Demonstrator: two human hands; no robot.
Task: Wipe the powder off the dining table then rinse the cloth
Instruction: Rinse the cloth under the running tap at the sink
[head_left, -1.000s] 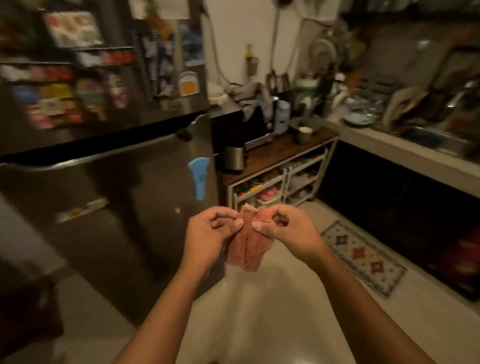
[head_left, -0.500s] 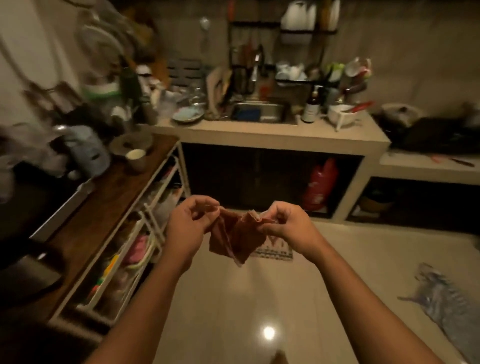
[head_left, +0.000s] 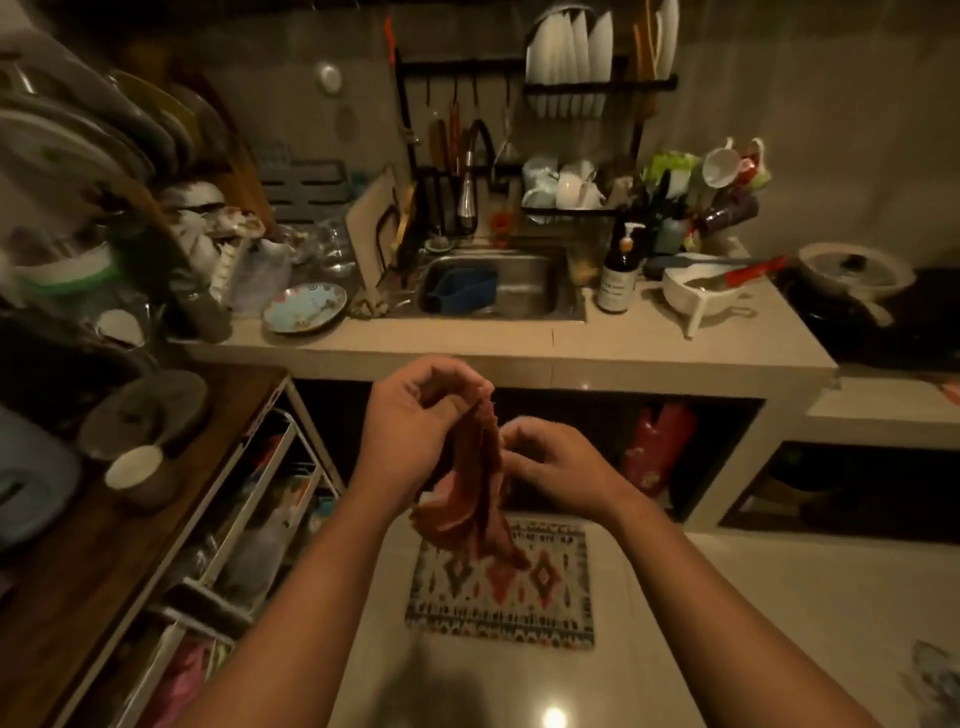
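Our left hand (head_left: 415, 421) pinches the top of the red cloth (head_left: 472, 499) and our right hand (head_left: 556, 467) grips its right side, short of the surface (head_left: 519, 353) edge. The cloth hangs over the rug (head_left: 498, 597) on open floor (head_left: 727, 623). The sink (head_left: 524, 286) sits beyond, well apart.

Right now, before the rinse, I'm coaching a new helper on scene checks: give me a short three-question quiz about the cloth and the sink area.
1. True or false: the crumpled reddish-brown cloth lies in the stainless steel sink.
2. What sits in the sink basin? A) a dark blue container B) a white plate C) a red mug
3. Fill in: the dark pump bottle stands on the pale counter to the sink's ____.
Key: 1 false, the left hand and right hand hold it in front of the counter. 2 A. 3 right.
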